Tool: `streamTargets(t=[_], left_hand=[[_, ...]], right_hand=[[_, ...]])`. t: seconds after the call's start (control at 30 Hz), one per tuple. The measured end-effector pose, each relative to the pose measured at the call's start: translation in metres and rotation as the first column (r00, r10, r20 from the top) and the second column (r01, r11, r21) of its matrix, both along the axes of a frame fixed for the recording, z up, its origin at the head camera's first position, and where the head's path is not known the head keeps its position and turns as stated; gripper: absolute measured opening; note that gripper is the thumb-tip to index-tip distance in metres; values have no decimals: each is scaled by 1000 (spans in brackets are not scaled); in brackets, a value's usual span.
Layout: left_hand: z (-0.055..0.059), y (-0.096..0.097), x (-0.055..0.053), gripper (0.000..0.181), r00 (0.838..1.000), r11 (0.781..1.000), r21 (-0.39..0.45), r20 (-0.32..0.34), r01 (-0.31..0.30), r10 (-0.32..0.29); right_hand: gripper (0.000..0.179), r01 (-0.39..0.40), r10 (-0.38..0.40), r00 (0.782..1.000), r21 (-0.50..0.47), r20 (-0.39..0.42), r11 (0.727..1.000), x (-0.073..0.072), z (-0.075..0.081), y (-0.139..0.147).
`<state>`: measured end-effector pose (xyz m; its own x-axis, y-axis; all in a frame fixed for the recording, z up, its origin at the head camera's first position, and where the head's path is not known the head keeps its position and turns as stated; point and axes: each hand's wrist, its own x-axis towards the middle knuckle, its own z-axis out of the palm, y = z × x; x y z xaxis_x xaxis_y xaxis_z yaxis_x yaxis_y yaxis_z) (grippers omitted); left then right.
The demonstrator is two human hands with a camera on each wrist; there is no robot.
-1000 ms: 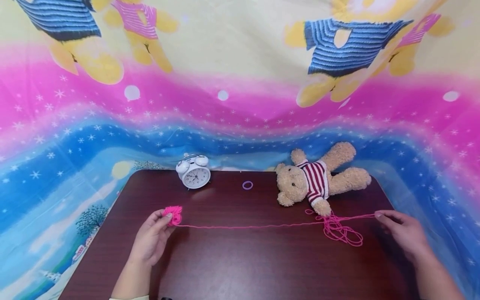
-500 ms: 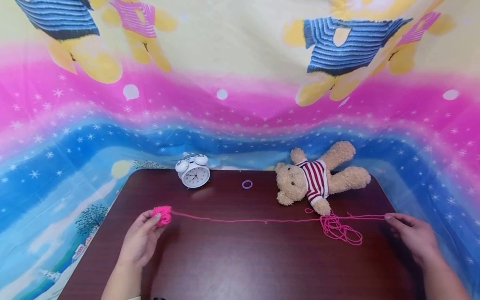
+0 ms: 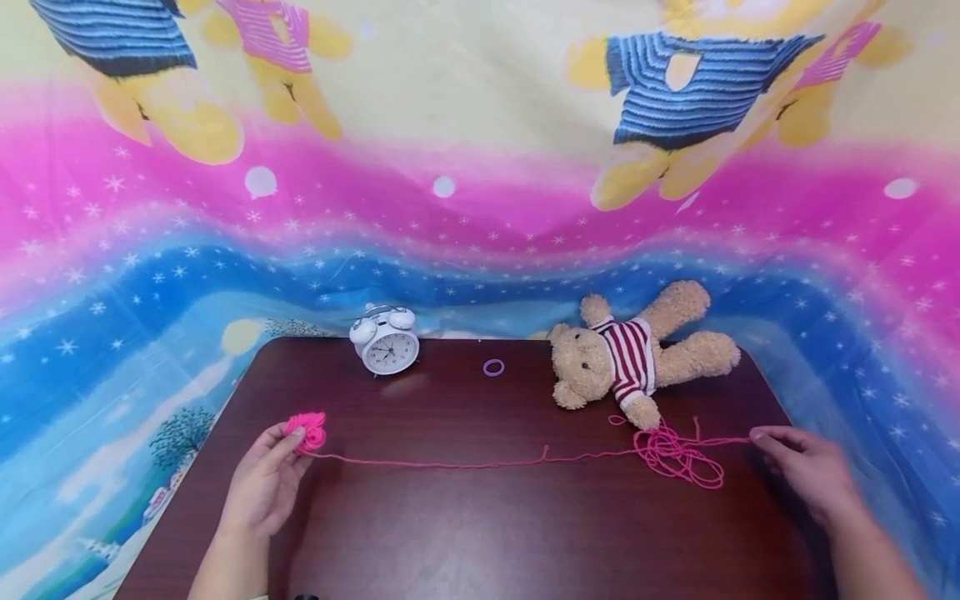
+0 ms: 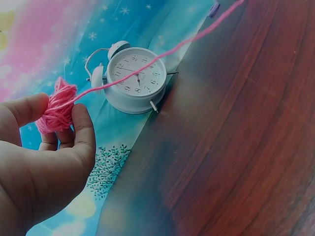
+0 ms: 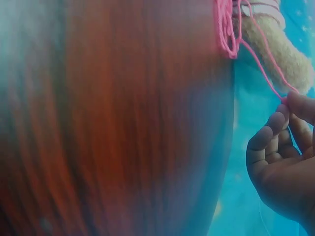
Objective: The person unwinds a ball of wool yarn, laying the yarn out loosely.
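Before a printed cloth [image 3: 480, 279], over the dark table [image 3: 480, 533], your left hand [image 3: 258, 483] pinches the yarn ball [image 3: 309, 434]; your right hand [image 3: 813, 475] pinches a strand [image 3: 726, 441] beyond the loose tangle [image 3: 660, 451] by the teddy bear's paw [image 3: 642, 412]. This looks like untangling; the next move probably calls for gentle tension.

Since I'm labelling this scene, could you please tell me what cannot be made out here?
Head view: dark object, cut off by the bottom edge.
Right wrist view: teddy bear, mostly cut off by the top edge.
Right wrist view: pinched part of the pink yarn, hidden by the right hand.
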<state>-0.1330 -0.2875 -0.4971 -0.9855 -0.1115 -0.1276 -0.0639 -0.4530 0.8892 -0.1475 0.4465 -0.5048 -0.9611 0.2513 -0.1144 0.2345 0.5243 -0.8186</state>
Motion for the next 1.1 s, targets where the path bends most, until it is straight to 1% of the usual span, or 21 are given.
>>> streamTargets(t=[0.13, 0.3, 0.47, 0.6, 0.77, 0.87, 1.0, 1.1], left_hand=[[-1, 4, 1, 12, 1000, 1000, -1, -3, 6, -6], [-1, 10, 0, 12, 1000, 1000, 1, -3, 12, -12], [-1, 17, -2, 16, 1000, 1000, -6, 15, 13, -13], [0, 22, -3, 19, 1000, 1000, -16, 18, 13, -12], [1, 27, -5, 22, 1000, 999, -36, 12, 19, -19], [1, 30, -7, 21, 1000, 999, -33, 16, 26, -26], [2, 34, -9, 19, 999, 999, -18, 10, 34, -34], [2, 37, -10, 20, 999, 999, -25, 6, 33, -33]], right_hand=[[52, -36, 36, 999, 24, 12, 999, -3, -3, -12], [58, -96, 93, 994, 57, 51, 994, -6, -6, -23], [54, -176, 170, 982, 78, 77, 981, -9, -7, -34], [48, -221, 214, 973, 89, 83, 971, -11, -5, -42], [48, -241, 234, 969, 93, 82, 966, -14, -2, -51], [49, -253, 246, 966, 87, 81, 964, -16, 1, -56], [47, -288, 285, 957, 71, 57, 955, -18, 4, -62], [46, -310, 308, 951, 66, 34, 949, -20, 7, -67]])
